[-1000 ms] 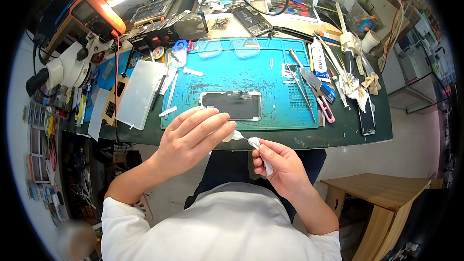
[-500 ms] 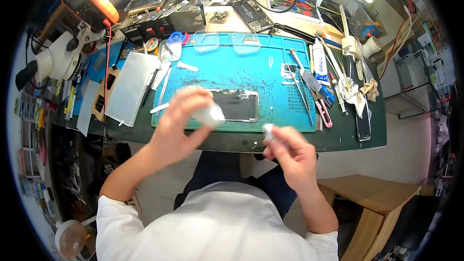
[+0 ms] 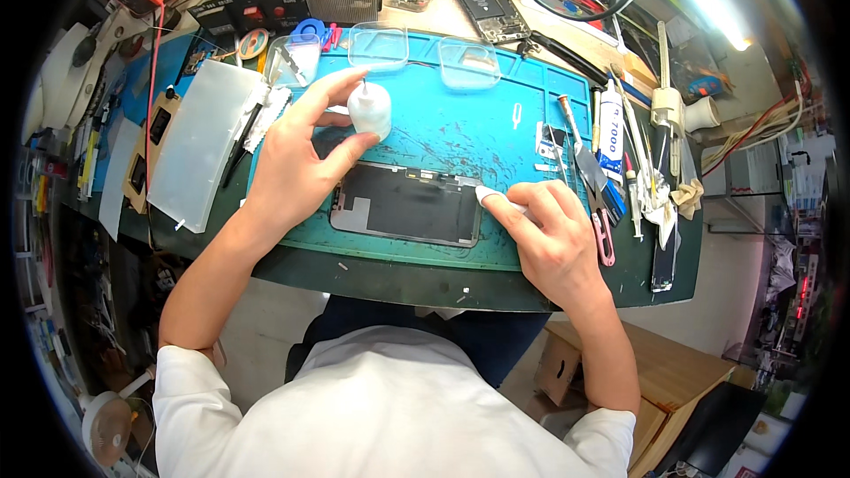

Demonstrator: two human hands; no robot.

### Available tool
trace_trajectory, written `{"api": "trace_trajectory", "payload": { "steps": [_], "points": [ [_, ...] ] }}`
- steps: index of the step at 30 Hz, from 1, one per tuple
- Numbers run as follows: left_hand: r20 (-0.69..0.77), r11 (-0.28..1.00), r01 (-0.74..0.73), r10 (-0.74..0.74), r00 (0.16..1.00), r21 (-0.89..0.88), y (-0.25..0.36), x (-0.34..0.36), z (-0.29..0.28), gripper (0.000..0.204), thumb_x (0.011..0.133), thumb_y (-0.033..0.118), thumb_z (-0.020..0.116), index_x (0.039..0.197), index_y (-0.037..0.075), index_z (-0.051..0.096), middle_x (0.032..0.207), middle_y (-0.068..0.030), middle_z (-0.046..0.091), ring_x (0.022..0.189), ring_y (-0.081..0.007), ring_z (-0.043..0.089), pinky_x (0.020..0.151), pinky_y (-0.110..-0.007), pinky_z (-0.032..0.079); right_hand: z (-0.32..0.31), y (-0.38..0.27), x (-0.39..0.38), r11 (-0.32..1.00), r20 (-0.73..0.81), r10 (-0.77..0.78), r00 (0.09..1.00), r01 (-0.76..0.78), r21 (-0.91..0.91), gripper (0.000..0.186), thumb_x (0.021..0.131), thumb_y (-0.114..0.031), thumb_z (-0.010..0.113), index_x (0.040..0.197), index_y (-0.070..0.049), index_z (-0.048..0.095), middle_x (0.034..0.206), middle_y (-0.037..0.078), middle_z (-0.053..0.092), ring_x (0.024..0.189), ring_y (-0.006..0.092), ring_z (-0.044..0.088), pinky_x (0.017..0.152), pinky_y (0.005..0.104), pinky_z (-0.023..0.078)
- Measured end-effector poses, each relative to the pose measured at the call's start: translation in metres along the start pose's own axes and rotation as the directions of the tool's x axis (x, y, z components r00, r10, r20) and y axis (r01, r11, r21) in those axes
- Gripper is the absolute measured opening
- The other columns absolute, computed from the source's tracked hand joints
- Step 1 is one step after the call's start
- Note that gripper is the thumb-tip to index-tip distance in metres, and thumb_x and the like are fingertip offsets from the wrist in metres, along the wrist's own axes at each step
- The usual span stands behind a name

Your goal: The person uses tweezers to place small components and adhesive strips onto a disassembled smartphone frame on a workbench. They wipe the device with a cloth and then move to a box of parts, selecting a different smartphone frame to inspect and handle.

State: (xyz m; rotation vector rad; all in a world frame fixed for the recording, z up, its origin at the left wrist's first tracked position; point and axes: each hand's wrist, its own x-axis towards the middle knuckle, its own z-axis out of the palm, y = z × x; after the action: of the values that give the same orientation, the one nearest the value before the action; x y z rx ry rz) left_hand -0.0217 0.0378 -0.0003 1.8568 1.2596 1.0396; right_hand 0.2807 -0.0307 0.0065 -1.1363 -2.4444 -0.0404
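Observation:
My left hand (image 3: 297, 155) grips a small white squeeze bottle (image 3: 369, 109) between thumb and fingers, held over the blue work mat (image 3: 496, 137) just above a dark phone screen panel (image 3: 407, 204) that lies flat on the mat. My right hand (image 3: 553, 235) pinches a small white wipe (image 3: 490, 197) and presses it at the panel's right edge.
Two clear plastic trays (image 3: 381, 42) stand at the mat's far edge. A white plastic sheet (image 3: 204, 142) lies at the left. Tweezers, a glue tube (image 3: 611, 137) and pink-handled cutters (image 3: 604, 235) crowd the right side. Phone parts and boxes fill the back of the bench. A wooden stool (image 3: 655, 381) stands lower right.
My left hand has carried the white bottle forward and up over the mat's far side. My right hand has moved from the table's edge onto the panel's right end with the wipe.

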Motion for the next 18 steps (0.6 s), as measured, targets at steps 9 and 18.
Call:
{"api": "trace_trajectory", "payload": {
  "steps": [9,18],
  "points": [
    [-0.092,0.980,-0.168,0.178,0.980,0.104,0.003,-0.010,-0.009,0.091,0.082,-0.001,0.078,0.159,0.005,0.031,0.141,-0.0170,0.058,0.133,-0.0290,0.055,0.113,-0.043,0.044,-0.010,-0.008,-0.009,0.999,0.055,-0.029,0.998,0.026,0.045,0.042,0.074,-0.001,0.072,0.115,-0.010,0.074,0.100,0.002,0.062,0.087,0.0206,0.060,0.076,0.0359,0.048],
    [0.177,0.929,-0.312,0.279,0.944,0.200,0.034,-0.057,0.003,0.075,0.075,-0.005,0.080,0.144,-0.001,0.050,0.133,-0.0121,0.067,0.126,-0.0324,0.057,0.111,-0.046,0.043,-0.008,-0.006,0.001,0.999,0.085,0.031,0.996,-0.032,0.010,0.040,0.076,-0.001,0.070,0.115,-0.010,0.074,0.101,0.002,0.063,0.089,0.0210,0.060,0.078,0.0363,0.047]
  ]
}}
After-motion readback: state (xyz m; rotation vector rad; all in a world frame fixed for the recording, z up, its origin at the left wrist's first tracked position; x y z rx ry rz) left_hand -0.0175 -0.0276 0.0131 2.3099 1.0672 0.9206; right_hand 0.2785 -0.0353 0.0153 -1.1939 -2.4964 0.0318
